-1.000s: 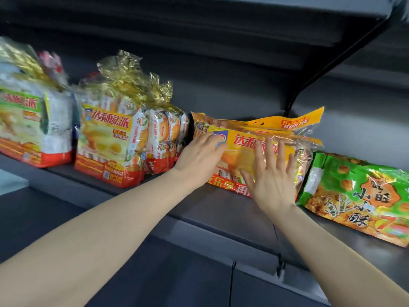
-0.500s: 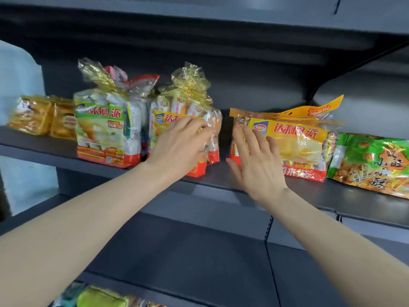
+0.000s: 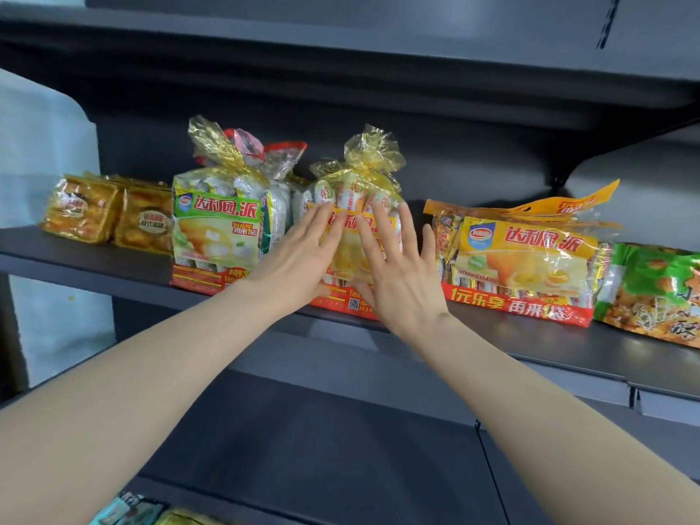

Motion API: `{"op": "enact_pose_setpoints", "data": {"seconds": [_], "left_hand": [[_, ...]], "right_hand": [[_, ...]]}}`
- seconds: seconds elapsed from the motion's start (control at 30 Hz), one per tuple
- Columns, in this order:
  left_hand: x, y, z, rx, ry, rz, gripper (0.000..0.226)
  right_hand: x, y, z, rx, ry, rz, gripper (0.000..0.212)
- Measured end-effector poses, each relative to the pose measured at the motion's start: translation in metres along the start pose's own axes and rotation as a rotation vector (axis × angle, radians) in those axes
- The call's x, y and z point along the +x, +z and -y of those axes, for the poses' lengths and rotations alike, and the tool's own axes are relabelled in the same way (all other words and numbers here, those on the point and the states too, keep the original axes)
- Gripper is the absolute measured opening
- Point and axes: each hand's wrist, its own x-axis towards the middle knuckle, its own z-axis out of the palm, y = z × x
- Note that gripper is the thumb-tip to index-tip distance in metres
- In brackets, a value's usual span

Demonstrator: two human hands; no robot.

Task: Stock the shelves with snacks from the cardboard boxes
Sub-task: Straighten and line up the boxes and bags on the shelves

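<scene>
An upright yellow cake bag with a gold tie stands at the middle of the dark shelf. My left hand and my right hand both lie flat against its front, fingers straight. Left of it stands a green-labelled cake bag. To its right a yellow cake bag leans back on the shelf, untouched. No cardboard box is in view.
Two small orange pastry packs sit at the shelf's left end. A green snack bag lies at the far right. Another shelf hangs close above. Packets show on a lower level at the bottom left.
My right hand left the leaning yellow bag and joined the left hand on the upright yellow bag. The view has swung left and pulled back.
</scene>
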Motion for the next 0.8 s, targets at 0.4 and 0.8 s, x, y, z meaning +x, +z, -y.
{"op": "enact_pose_setpoints", "data": {"seconds": [0.4,0.8], "left_hand": [[0.034,0.059,0.013,0.142,-0.03,0.003,0.136],[0.06,0.096,0.011,0.099,-0.035,-0.159,0.117]], "right_hand": [[0.008,0.061,-0.014,0.014,0.08,0.103,0.116],[0.021,0.088,-0.028,-0.121,0.042,0.215,0.114]]}}
